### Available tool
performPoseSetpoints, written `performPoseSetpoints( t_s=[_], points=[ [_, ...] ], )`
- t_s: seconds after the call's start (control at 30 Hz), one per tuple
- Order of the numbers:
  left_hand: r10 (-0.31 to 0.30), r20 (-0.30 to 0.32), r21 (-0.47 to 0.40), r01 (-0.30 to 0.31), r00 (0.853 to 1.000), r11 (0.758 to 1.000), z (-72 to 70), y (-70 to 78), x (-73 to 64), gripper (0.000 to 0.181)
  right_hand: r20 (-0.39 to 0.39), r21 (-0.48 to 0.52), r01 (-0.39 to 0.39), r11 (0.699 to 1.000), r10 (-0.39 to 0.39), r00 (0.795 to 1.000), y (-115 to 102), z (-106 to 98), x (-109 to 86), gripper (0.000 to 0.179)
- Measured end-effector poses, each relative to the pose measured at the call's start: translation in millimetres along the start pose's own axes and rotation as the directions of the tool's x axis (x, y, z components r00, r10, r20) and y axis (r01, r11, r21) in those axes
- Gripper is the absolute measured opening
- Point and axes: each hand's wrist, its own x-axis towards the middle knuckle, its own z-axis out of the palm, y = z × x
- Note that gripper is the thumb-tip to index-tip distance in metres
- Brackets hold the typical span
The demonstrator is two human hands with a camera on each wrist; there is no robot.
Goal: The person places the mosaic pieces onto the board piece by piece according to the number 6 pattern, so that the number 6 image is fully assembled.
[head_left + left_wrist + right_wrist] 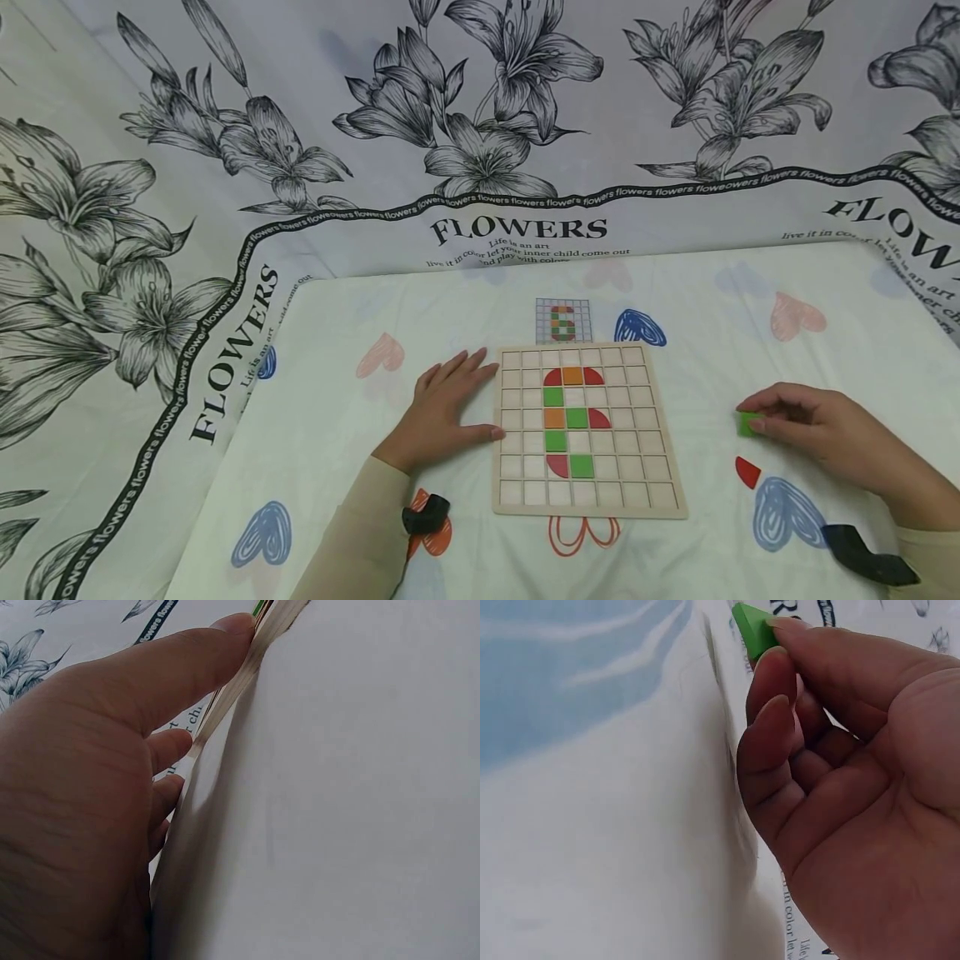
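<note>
A wooden grid board [517, 496] lies mid-table, with red, orange and green tiles set in some of its squares. My left hand [448, 408] rests at the board's left edge, fingers spread and thumb tip on the frame; the left wrist view shows the thumb [202, 656] against the wooden side. To the right of the board, my right hand [813, 429] pinches a green square tile [754, 630] between thumb and fingertips, low over the cloth. A red quarter-round tile [747, 472] lies on the cloth just below that hand.
Behind the board lies a small pattern card [564, 321] printed with a coloured figure on a grid. A white cloth [337, 467] with printed hearts covers the table. Flower-printed fabric [487, 108] hangs behind it. Black straps [870, 557] are at both wrists.
</note>
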Motion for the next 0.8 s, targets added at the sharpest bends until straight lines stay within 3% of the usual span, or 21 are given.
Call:
performPoseSetpoints(
  t_s=[0.43,0.8],
  points=[
    [0.002,0.008,-0.007,-0.002,1.000,1.000,-1.1,-0.9,-0.5,0.098,-0.018,0.119,0.060,0.991,-0.059,0.998,-4.3,-1.1,0.4,0.019],
    [0.014,0.000,-0.009,-0.014,1.000,1.000,-0.7,-1.3,-0.6,0.098,-0.039,0.139,0.079,0.987,-0.074,0.997,-12.6,-1.5,0.4,0.022]
  ],
)
